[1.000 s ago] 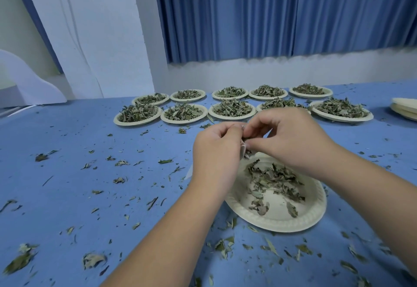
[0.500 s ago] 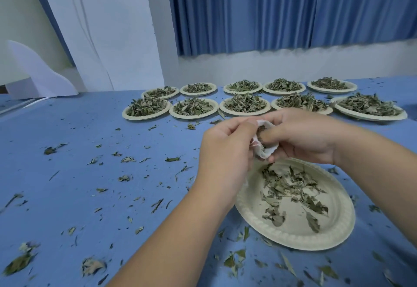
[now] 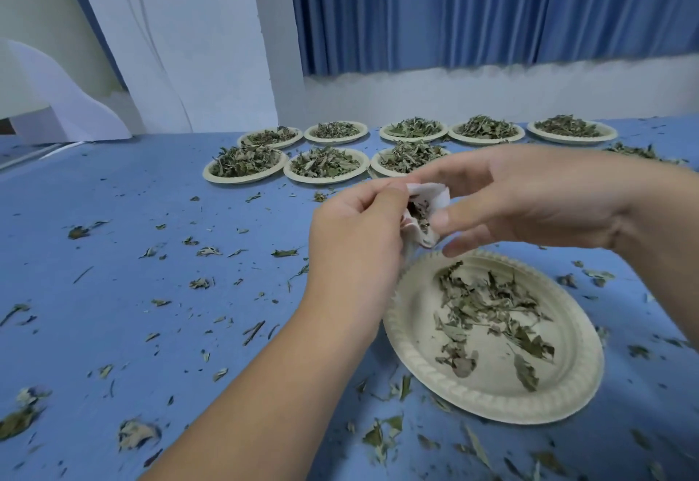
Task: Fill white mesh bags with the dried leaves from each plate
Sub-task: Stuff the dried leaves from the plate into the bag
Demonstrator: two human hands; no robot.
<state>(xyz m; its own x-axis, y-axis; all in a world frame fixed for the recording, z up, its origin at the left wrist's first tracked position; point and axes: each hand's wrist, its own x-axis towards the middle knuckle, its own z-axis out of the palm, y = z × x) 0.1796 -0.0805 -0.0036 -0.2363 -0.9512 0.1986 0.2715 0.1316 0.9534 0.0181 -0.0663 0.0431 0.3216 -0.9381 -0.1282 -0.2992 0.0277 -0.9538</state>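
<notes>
Spreading out beneath both hands, the blue bench (image 3: 113, 329) is where any spill ends up, and losing leaf to it is the main risk I see. Beyond the hands stand two rows of full plates (image 3: 242, 179), well apart from the work; a careless forward reach could drag a forearm across the nearest and knock leaf over its rim. Just below the hands lies the near plate (image 3: 491, 386), partly emptied. The left hand (image 3: 355, 250) has its fingers curled and pinches one side of the white mesh bag (image 3: 435, 200), and the right hand (image 3: 537, 200) pinches the opposite side of its mouth between forefinger and thumb, the other fingers loosely curled beneath. The bag hangs between the two hands, mouth partly open, dark leaf showing inside, above the plate's far rim rather than its middle. That placing matters: if either pinch slackens, the soft mouth could fold or tip, and what falls may miss the plate. The mouth is also narrow, so an overlarge pinch of leaf would likely shed at the rim. Under the right hand, the dried leaves (image 3: 488, 299) on the plate look thin and brittle; squeezed hard, I judge they would crumble into bits too fine to gather. Around the wrists lie leaf scraps (image 3: 378, 439), which suggest how easily that happens.
</notes>
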